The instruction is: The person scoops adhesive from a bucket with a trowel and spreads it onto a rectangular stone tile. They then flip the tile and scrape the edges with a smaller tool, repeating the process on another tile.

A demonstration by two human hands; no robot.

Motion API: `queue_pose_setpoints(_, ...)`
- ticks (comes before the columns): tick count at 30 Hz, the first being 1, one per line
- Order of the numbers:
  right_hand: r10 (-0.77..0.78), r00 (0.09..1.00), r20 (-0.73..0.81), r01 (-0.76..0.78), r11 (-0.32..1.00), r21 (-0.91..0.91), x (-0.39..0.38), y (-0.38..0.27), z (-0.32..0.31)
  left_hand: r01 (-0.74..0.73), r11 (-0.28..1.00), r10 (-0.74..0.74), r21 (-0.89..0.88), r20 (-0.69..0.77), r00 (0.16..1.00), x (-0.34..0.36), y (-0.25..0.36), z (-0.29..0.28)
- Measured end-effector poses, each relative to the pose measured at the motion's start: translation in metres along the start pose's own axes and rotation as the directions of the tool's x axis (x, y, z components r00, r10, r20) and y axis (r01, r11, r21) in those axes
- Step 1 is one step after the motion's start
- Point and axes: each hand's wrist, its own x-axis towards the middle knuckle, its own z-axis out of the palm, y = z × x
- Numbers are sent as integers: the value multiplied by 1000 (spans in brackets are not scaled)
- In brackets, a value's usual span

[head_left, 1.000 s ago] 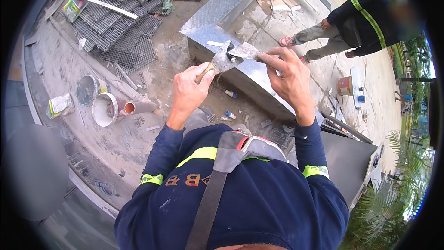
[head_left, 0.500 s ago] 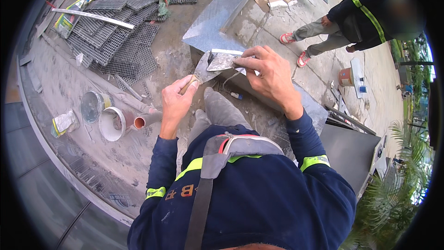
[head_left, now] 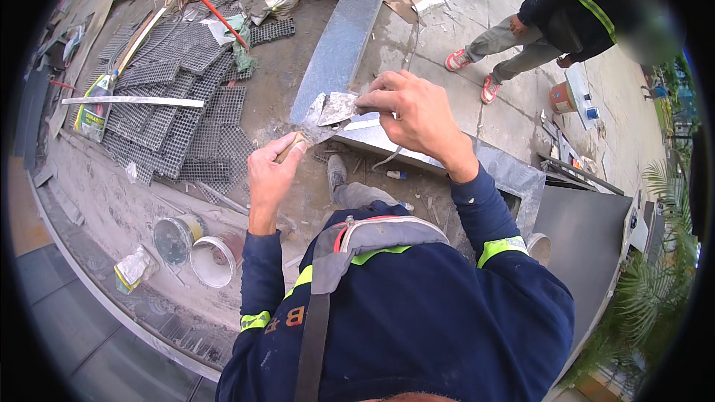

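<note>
Overhead, the left hand grips a trowel by its handle; the right hand pinches a scraper against its blade. Black mesh mats lie far left, buckets near left, a stone slab beyond. Since earlier, both hands rose slightly; a co-worker stands far right.

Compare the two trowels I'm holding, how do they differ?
The left hand grips a trowel by its wooden handle, while the right hand pinches a smaller scraper near its blade. The trowel lies underneath; the scraper rests across its blade. Both have grey, mortar-smeared metal blades.
</note>
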Motion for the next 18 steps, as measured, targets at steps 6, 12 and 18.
queue_pose_setpoints(6,86,994,-65,-83,996,39,60,25,9,33,998,-30,-46,59,998,77,9,-22)
queue_pose_setpoints(12,144,987,-76,-142,989,35,107,32,6,14,996,-2,-86,139,990,137,14,-46)
queue_pose_setpoints(18,306,951,-41,-294,938,185,143,25,31,72,954,31,-292,334,942,203,-14,-83)
